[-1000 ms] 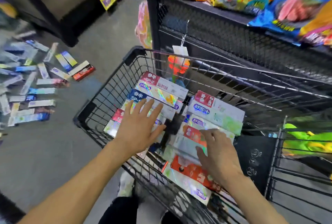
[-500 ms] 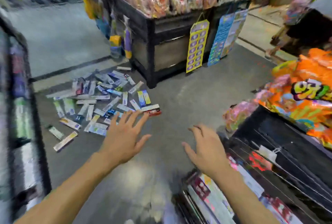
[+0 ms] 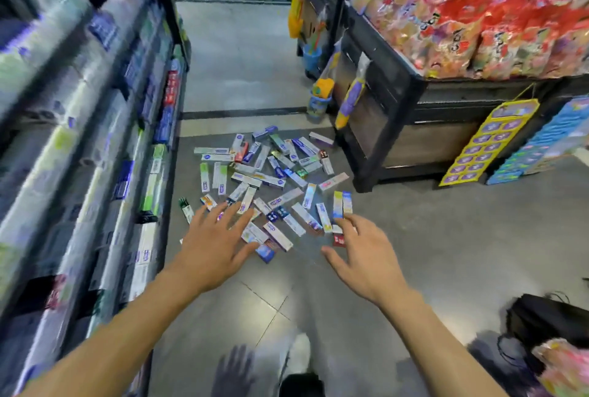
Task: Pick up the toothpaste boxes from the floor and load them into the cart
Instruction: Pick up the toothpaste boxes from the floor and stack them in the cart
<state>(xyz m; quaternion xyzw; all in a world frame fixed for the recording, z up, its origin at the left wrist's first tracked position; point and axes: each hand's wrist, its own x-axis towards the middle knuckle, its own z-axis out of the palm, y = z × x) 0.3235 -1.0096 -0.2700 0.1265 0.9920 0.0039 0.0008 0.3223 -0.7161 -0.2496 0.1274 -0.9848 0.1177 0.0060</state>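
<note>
Several toothpaste boxes [image 3: 271, 173] lie scattered in a loose heap on the grey floor ahead of me. My left hand [image 3: 212, 245] is stretched forward with its fingers spread, over the near left edge of the heap, and holds nothing. My right hand [image 3: 366, 256] reaches out over the near right edge, fingers loosely spread and empty; a red box [image 3: 339, 240] shows just beside its fingertips. Only a black corner of the cart [image 3: 548, 320] shows at the lower right.
A long shelf unit [image 3: 95, 141] stocked with boxed goods runs down the left side. A black display bin [image 3: 414, 116] piled with red snack bags stands at the right, with hanging card strips [image 3: 487, 141] on it. Open aisle floor [image 3: 242, 55] stretches beyond the heap.
My view has swung from the cart, where both hands lay on the loaded boxes, round to the floor heap. Both empty hands now reach toward the boxes.
</note>
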